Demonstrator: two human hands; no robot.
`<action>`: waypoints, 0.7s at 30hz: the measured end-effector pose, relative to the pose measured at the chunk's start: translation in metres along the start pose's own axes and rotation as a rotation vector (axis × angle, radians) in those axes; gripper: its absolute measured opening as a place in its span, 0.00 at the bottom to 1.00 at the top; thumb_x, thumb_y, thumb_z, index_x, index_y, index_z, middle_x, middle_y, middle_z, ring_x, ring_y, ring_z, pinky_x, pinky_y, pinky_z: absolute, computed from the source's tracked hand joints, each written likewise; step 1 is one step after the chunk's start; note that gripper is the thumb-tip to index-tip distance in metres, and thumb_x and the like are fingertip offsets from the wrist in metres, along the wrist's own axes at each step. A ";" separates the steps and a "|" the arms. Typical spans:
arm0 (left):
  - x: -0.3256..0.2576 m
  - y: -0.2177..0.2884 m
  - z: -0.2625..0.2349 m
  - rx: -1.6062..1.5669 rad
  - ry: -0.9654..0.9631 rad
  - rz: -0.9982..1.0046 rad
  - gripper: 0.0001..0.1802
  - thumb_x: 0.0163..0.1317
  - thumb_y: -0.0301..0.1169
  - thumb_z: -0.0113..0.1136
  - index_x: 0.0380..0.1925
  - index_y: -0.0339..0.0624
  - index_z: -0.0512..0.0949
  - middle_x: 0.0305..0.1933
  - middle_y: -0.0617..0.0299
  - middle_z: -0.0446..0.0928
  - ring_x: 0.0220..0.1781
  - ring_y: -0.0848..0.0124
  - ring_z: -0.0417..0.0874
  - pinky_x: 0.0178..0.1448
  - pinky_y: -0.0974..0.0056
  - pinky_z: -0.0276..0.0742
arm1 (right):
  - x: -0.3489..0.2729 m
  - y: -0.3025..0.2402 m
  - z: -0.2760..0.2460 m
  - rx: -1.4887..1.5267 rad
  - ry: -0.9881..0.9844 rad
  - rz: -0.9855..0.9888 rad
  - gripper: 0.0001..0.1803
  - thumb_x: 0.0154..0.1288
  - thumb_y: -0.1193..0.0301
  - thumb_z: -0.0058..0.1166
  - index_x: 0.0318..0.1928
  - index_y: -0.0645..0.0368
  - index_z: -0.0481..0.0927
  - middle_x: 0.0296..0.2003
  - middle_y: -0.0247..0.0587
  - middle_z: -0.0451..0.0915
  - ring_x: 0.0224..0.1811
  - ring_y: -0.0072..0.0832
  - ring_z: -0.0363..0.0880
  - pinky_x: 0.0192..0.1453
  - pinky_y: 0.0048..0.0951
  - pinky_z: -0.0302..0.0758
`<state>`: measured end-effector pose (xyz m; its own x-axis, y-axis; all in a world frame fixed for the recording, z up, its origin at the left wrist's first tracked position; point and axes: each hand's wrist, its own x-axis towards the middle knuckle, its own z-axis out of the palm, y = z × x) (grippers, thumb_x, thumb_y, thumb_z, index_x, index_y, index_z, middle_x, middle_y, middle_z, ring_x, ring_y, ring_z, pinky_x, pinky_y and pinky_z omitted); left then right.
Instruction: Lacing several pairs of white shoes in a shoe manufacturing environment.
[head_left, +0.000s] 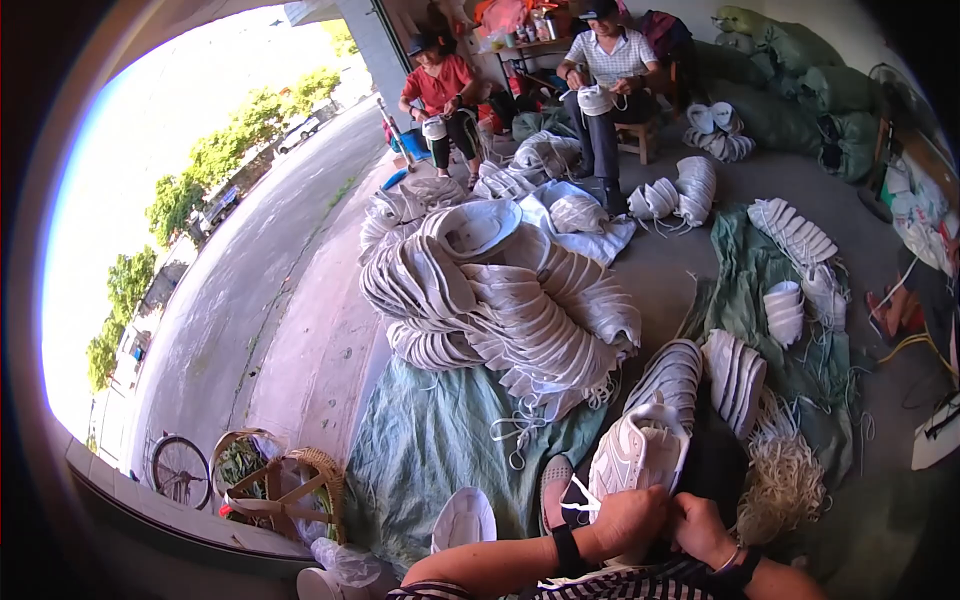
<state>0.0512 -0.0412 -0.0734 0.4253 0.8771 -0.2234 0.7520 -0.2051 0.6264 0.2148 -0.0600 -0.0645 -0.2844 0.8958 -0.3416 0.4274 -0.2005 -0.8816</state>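
A whitish shoe upper (640, 450) rests at my lap, its toe end pointing away from me and a white lace (580, 500) hanging loose at its left side. My left hand (632, 520) is closed against the near part of the upper, fingers pinched together. Right beside it, my right hand (703, 528) is closed too, with bent fingers close to the left ones. Whatever lies between the fingers is too small or hidden to make out. Just beyond stands a nested stack of grey-white uppers (665, 380); a single upper (464, 518) lies left of my forearm.
A big heap of stacked uppers (500, 300) lies ahead on a green sheet (430, 450). A bundle of pale laces (782, 470) is at my right. A woven basket (285, 490) stands left. Two people (610, 70) sit working at the back, near bulky green sacks (830, 90).
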 end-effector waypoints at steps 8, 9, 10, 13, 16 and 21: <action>-0.009 0.001 -0.001 0.038 0.106 0.169 0.08 0.58 0.35 0.53 0.30 0.42 0.72 0.19 0.54 0.76 0.23 0.52 0.81 0.24 0.53 0.76 | 0.014 -0.020 -0.012 -0.944 0.297 -0.628 0.09 0.47 0.68 0.58 0.27 0.54 0.71 0.19 0.39 0.74 0.27 0.40 0.76 0.33 0.44 0.68; -0.011 -0.001 0.004 0.028 0.113 0.173 0.07 0.58 0.34 0.53 0.30 0.42 0.72 0.19 0.54 0.76 0.23 0.52 0.81 0.24 0.53 0.75 | 0.019 -0.019 -0.017 -0.898 0.229 -0.660 0.11 0.44 0.66 0.60 0.27 0.51 0.70 0.21 0.34 0.73 0.29 0.37 0.73 0.37 0.41 0.62; -0.011 0.000 0.004 0.020 0.114 0.183 0.07 0.58 0.34 0.53 0.29 0.43 0.71 0.19 0.54 0.76 0.22 0.52 0.81 0.23 0.52 0.75 | 0.023 -0.018 -0.021 -0.898 0.225 -0.676 0.11 0.44 0.66 0.60 0.27 0.51 0.70 0.21 0.34 0.73 0.29 0.37 0.73 0.37 0.41 0.62; -0.020 -0.002 -0.006 -0.188 0.156 0.224 0.09 0.60 0.34 0.55 0.36 0.42 0.72 0.26 0.50 0.78 0.29 0.52 0.82 0.32 0.56 0.78 | 0.029 -0.017 -0.032 -0.967 -0.015 -0.740 0.12 0.45 0.61 0.62 0.29 0.49 0.74 0.22 0.32 0.75 0.27 0.33 0.74 0.40 0.39 0.61; -0.018 0.003 -0.007 -0.829 0.388 0.157 0.09 0.62 0.29 0.53 0.41 0.39 0.72 0.32 0.50 0.76 0.35 0.57 0.81 0.43 0.62 0.76 | 0.032 -0.015 -0.045 -0.859 -0.114 -0.821 0.13 0.44 0.60 0.63 0.31 0.47 0.78 0.23 0.32 0.76 0.28 0.31 0.75 0.40 0.38 0.61; 0.017 0.022 -0.033 -0.077 0.074 0.162 0.06 0.59 0.27 0.54 0.31 0.37 0.79 0.28 0.51 0.79 0.31 0.64 0.82 0.37 0.63 0.78 | 0.037 -0.003 -0.051 -0.839 -0.040 -0.972 0.09 0.44 0.63 0.64 0.27 0.48 0.79 0.23 0.30 0.76 0.27 0.29 0.75 0.42 0.38 0.62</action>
<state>0.0577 -0.0164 -0.0386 0.4975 0.8653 -0.0608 0.6348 -0.3154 0.7054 0.2467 -0.0060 -0.0576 -0.8011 0.5176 0.3005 0.4342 0.8482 -0.3034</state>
